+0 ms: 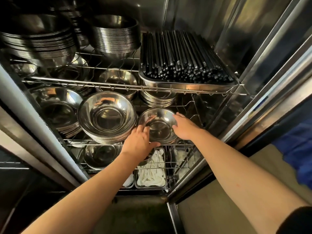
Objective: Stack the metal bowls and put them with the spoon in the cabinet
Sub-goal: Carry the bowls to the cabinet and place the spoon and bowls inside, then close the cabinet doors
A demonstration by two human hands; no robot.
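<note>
Both hands grasp the metal bowls (160,127) by the rim on the middle wire shelf (101,144) of the cabinet (228,22): left hand (139,141) on the near-left rim, right hand (184,126) on the right rim. A larger bowl stack (106,115) sits just left of the grip. No spoon identifiable.

**Silver, black and white in your cabinet**

Your bowls (158,127) are shiny silver, mirroring orange glints. The chopsticks (184,56) in the silver tray (185,84) are black. White spoons (152,173) fill the bottom bins. You wear a black sleeve (297,220); blue cloth (297,149) shows at right.
</note>
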